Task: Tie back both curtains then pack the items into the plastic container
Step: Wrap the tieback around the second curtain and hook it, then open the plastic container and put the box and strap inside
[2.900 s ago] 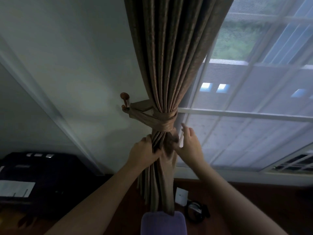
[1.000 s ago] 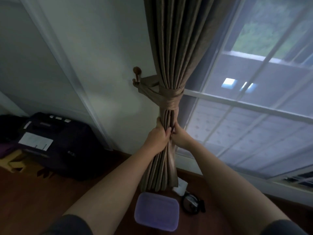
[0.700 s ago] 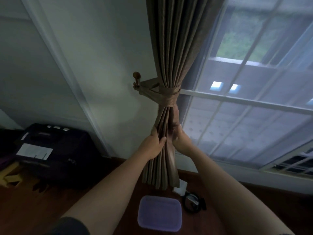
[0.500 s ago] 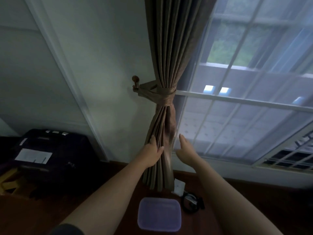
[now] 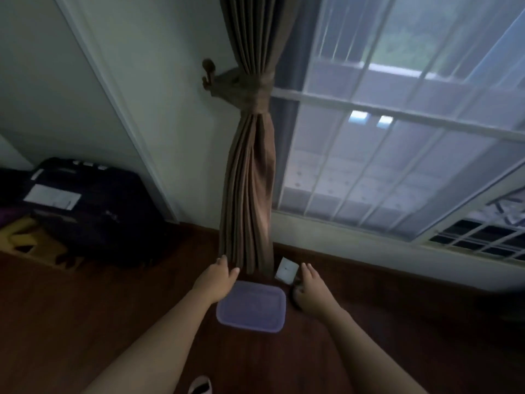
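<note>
A brown curtain (image 5: 251, 177) hangs gathered, bound by a matching tieback (image 5: 250, 91) looped onto a wooden wall hook (image 5: 208, 70). Below it on the wooden floor lies a plastic container with a purple lid (image 5: 252, 306). A small white card (image 5: 286, 271) and a dark round item (image 5: 295, 291), mostly hidden by my right hand, lie to its right. My left hand (image 5: 217, 280) hovers with relaxed fingers near the curtain's hem, above the container's left corner. My right hand (image 5: 311, 292) is lowered beside the container, fingers relaxed, holding nothing.
A dark suitcase (image 5: 82, 206) with a white label stands on the floor at the left against the wall. A large barred window (image 5: 397, 137) fills the right. A white shoe tip (image 5: 200, 386) shows at the bottom edge.
Both hands let go of the curtain below the tieback and dropped toward the floor items. The view tilted down, so the container now sits between my hands.
</note>
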Demonstrator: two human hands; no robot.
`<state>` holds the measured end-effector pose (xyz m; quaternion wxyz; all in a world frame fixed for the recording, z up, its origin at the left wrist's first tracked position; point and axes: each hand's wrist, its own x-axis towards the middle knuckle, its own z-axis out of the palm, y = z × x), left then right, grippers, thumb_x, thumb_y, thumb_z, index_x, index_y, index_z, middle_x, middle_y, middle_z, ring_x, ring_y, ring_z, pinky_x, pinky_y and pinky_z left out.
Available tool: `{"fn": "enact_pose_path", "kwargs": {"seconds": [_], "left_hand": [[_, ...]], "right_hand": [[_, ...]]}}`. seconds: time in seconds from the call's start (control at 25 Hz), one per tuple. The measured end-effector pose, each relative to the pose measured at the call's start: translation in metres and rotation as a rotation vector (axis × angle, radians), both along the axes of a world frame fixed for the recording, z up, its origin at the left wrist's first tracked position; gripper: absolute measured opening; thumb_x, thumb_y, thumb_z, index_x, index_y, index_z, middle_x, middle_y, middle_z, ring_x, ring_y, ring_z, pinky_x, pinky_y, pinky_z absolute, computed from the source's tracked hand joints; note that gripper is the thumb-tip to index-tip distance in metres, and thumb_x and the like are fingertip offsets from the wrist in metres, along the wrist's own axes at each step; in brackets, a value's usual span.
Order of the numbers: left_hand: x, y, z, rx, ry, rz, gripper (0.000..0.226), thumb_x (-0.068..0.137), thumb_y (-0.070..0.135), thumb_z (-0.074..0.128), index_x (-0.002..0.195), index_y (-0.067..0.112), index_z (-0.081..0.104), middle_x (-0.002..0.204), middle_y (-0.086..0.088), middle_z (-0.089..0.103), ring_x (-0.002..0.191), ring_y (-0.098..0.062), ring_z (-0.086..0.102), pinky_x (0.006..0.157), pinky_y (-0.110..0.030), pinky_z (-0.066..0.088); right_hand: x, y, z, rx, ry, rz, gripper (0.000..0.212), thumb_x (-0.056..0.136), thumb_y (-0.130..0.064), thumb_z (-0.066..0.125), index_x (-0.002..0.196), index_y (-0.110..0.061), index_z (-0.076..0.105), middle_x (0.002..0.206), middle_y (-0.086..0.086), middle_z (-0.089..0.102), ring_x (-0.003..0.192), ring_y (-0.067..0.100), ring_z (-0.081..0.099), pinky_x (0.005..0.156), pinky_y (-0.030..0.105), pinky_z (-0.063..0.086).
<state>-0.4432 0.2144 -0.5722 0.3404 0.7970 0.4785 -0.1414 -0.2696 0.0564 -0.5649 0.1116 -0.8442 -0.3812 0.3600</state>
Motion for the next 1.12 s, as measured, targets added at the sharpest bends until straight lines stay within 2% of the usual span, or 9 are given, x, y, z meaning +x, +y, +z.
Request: {"fn": "enact_pose_path", "kwargs": {"seconds": [0.2, 0.44, 0.68, 0.84, 0.96, 1.04, 1.12], "left_hand": [[-0.012, -0.056, -0.076, -0.057, 0.069, 0.073, 0.064, 0.099, 0.043, 0.031, 0.15, 0.007, 0.013, 0.155, -0.013, 0.023, 0.138, -0.03, 0.032, 0.109, -0.038, 0.031], [-0.022, -0.076, -0.194, -0.036, 0.122, 0.112, 0.058, 0.099, 0.04, 0.035, 0.145, 0.006, 0.027, 0.146, -0.017, 0.04, 0.131, -0.033, 0.042, 0.102, -0.039, 0.038], [-0.028, -0.073, -0.353, 0.058, 0.148, 0.052, 0.057, 0.098, 0.04, 0.037, 0.142, 0.005, 0.032, 0.143, -0.02, 0.043, 0.127, -0.037, 0.045, 0.101, -0.042, 0.04], [-0.029, -0.054, -0.461, 0.117, 0.158, 0.011, 0.053, 0.096, 0.045, 0.037, 0.135, 0.009, 0.037, 0.131, -0.021, 0.053, 0.114, -0.039, 0.055, 0.091, -0.046, 0.049], [-0.019, -0.027, -0.534, 0.216, 0.17, 0.06, 0.06, 0.097, 0.042, 0.039, 0.142, 0.003, 0.027, 0.137, -0.025, 0.045, 0.119, -0.041, 0.051, 0.094, -0.047, 0.046], [-0.012, -0.004, -0.578, 0.297, 0.173, 0.14, 0.066, 0.098, 0.04, 0.038, 0.146, 0.0, 0.016, 0.145, -0.026, 0.035, 0.127, -0.041, 0.042, 0.102, -0.047, 0.04], [-0.005, 0.019, -0.605, 0.267, 0.152, 0.275, 0.069, 0.099, 0.041, 0.035, 0.148, 0.0, 0.01, 0.15, -0.025, 0.028, 0.133, -0.041, 0.035, 0.105, -0.046, 0.033]], "right_hand": [[0.008, -0.074, -0.078, -0.073, 0.001, -0.043, 0.065, 0.094, -0.023, 0.043, 0.148, -0.006, 0.012, 0.157, 0.016, 0.01, 0.145, 0.027, 0.015, 0.115, 0.035, 0.022], [0.001, -0.115, -0.205, -0.095, 0.06, -0.102, 0.066, 0.096, -0.033, 0.043, 0.148, -0.007, 0.013, 0.157, 0.014, 0.014, 0.145, 0.025, 0.014, 0.115, 0.034, 0.019], [-0.002, -0.104, -0.373, -0.041, -0.055, -0.053, 0.067, 0.096, -0.036, 0.042, 0.148, -0.008, 0.012, 0.157, 0.015, 0.012, 0.145, 0.027, 0.011, 0.116, 0.036, 0.016], [-0.001, -0.074, -0.482, 0.015, -0.1, -0.004, 0.066, 0.096, -0.035, 0.041, 0.148, -0.009, 0.012, 0.157, 0.017, 0.009, 0.145, 0.03, 0.009, 0.115, 0.04, 0.018], [0.014, -0.052, -0.56, 0.041, -0.157, -0.035, 0.069, 0.095, -0.041, 0.042, 0.149, -0.012, 0.009, 0.156, 0.018, 0.01, 0.143, 0.033, 0.015, 0.111, 0.043, 0.026], [0.027, -0.038, -0.604, 0.092, -0.175, -0.141, 0.074, 0.093, -0.047, 0.042, 0.149, -0.011, 0.007, 0.154, 0.019, 0.015, 0.14, 0.035, 0.02, 0.108, 0.045, 0.029], [0.041, -0.023, -0.639, 0.166, -0.082, -0.238, 0.081, 0.091, -0.053, 0.043, 0.149, -0.011, 0.005, 0.151, 0.021, 0.022, 0.137, 0.038, 0.027, 0.106, 0.046, 0.031]]}}
